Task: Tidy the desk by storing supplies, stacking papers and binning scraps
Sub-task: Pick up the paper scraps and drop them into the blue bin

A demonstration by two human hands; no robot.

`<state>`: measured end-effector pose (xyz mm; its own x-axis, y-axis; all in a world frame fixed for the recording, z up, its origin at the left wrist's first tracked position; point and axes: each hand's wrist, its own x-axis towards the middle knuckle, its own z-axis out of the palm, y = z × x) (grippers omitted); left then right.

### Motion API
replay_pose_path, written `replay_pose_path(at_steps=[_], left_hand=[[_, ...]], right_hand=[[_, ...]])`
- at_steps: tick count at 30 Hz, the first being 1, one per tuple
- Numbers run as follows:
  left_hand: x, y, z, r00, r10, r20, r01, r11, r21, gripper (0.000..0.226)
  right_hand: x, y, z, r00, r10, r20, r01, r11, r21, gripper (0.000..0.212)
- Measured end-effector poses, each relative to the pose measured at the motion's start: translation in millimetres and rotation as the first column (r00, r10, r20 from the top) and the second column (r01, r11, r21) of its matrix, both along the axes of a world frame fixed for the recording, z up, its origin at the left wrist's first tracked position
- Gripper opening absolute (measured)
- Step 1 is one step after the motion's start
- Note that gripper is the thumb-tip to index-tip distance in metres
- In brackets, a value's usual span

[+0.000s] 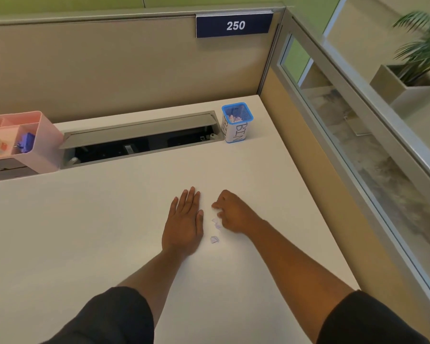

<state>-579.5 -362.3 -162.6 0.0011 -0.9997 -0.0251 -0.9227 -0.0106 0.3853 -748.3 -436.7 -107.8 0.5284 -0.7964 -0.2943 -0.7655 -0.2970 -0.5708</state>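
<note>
Now, scraps: a few small white paper scraps (216, 229) lie on the tabletop (109, 219) at lower centre of the frame, in the gap between the two hands; one sits a little nearer the person than the rest.
Step in hand: gathering the scraps for binning, as I judge it.
Doing it well: keep the flat hand as a wall, sweep the bits against it into one heap, and pinch the heap whole; light bits scatter easily, so slow strokes seem best.
Right hand (231, 214): its fingers (216, 206) are curled together, tips down at the topmost scraps; whether a scrap is pinched I cannot tell.
Left hand (184, 219): fingers straight and close together, palm flat on the tabletop, just left of the scraps, holding nothing.
Bin (236, 122): blue-rimmed cup lettered BIN, upper right of centre, well apart from the hands, some scraps already inside.
Pink organiser (42, 135): at left edge, holding tape and a blue item.
</note>
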Motion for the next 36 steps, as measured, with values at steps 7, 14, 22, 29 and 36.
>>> replay_pose_path(at_steps=[7, 14, 22, 29, 36], left_hand=[[0.6, 9.7, 2.3, 1.0, 0.004, -0.002, -0.004, 1.0, -0.004, 0.055], [2.7, 14.7, 0.0, 1.0, 0.0, -0.002, 0.0, 1.0, -0.007, 0.055], [2.6, 14.6, -2.0, 1.0, 0.002, -0.011, -0.002, 1.0, -0.014, 0.055], [2.7, 14.0, -2.5, 1.0, 0.006, -0.003, -0.006, 1.0, -0.014, 0.055], [2.3, 14.2, -1.4, 1.0, 0.006, 0.009, -0.006, 1.0, -0.018, 0.056]], right_hand=[[-5.6, 21.9, 3.9, 0.999, 0.039, 0.023, -0.039, 0.999, -0.011, 0.024], [-9.1, 27.2, 9.2, 0.996, 0.02, -0.084, -0.021, 1.0, -0.003, 0.03], [-1.0, 39.2, 5.0, 0.992, 0.043, -0.122, -0.054, 0.994, -0.094, 0.007], [9.1, 28.4, 2.7, 0.961, 0.028, -0.276, -0.073, 0.986, -0.151, 0.026], [14.3, -2.9, 11.8, 0.948, -0.318, -0.003, 0.318, 0.948, 0.037, 0.026]])
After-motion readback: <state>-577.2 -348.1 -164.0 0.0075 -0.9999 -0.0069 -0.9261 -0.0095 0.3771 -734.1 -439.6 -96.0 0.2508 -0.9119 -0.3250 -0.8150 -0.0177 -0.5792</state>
